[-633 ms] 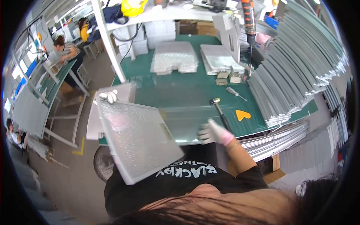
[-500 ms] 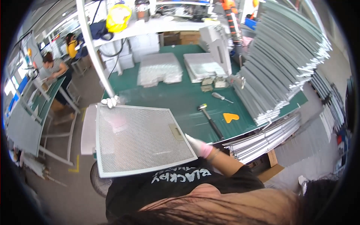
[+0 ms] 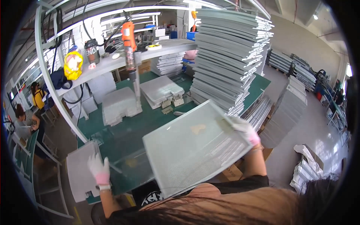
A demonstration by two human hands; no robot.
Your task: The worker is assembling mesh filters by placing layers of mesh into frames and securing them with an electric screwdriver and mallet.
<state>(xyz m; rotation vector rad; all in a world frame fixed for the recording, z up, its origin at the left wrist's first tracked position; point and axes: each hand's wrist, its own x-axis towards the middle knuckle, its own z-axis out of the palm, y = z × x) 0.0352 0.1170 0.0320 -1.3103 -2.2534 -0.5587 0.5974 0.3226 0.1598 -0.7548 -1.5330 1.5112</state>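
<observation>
White and pink gloves cover your hands. Your right hand grips the right edge of the mesh panel, and your left hand has let go of everything, thumb apart from the fingers. The panel is tilted in front of you, over the near side of the green table — a yellow shape shows dimly through it. Your left hand is by a pile of pale sheets; I cannot tell if it touches them. Farther back sit two low, shiny stacks with small metal blocks beside one. A tall grey stack stands to the right, and an orange power tool hangs up high.
</observation>
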